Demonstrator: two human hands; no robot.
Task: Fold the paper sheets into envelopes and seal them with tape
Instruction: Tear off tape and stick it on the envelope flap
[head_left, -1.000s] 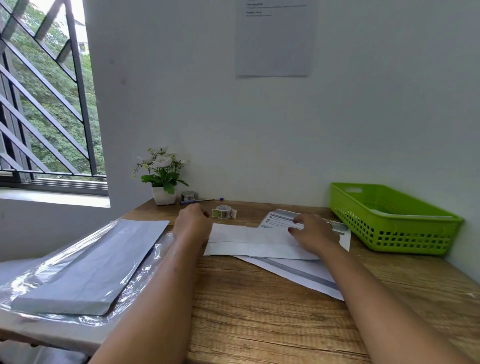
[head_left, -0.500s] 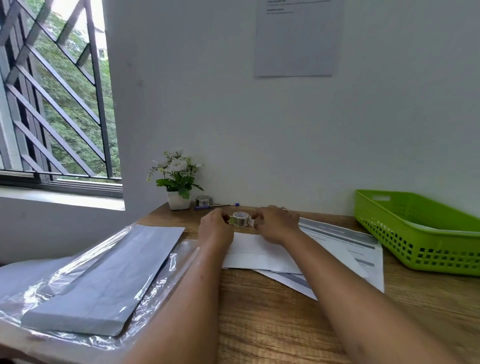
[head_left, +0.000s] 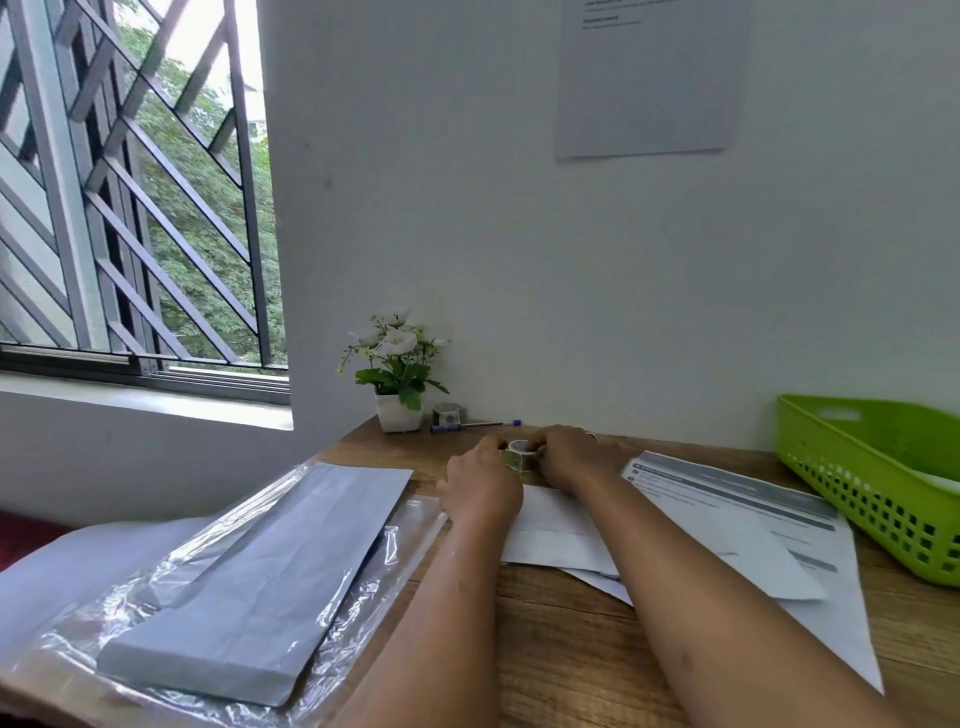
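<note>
The tape roll (head_left: 519, 453) sits between both grips, at 12 o'clock from the folded paper (head_left: 558, 535), just past its far edge. One second ago the right grip (head_left: 571, 457) was pressing on the folded paper, and the left grip (head_left: 480, 486) was beside the paper, close to the roll. Half a second ago both had come to the roll. Now the left grip pinches the roll from 9 o'clock and the right grip pinches it from 3 o'clock. I cannot tell if the roll is lifted or sitting on the surface (head_left: 571, 654).

Nothing presses on the folded paper now. It lies under the two wrists, on top of a printed sheet (head_left: 753, 514) that spreads out toward 4 o'clock.

I think the folding of this paper is done and the taping is just starting. The fingers may be feeling for the loose end of the tape. The roll is too small to show if any tape is pulled out yet. With no grip on the paper, the fold might pop open a little before the tape goes on.

A stack of paper in clear plastic (head_left: 260, 561) waits at 8 o'clock. A green basket (head_left: 872, 478) stands at 3 o'clock. A flower pot (head_left: 397, 415), a second roll (head_left: 447, 413) and a pen (head_left: 470, 426) are by the wall at 11 o'clock.
</note>
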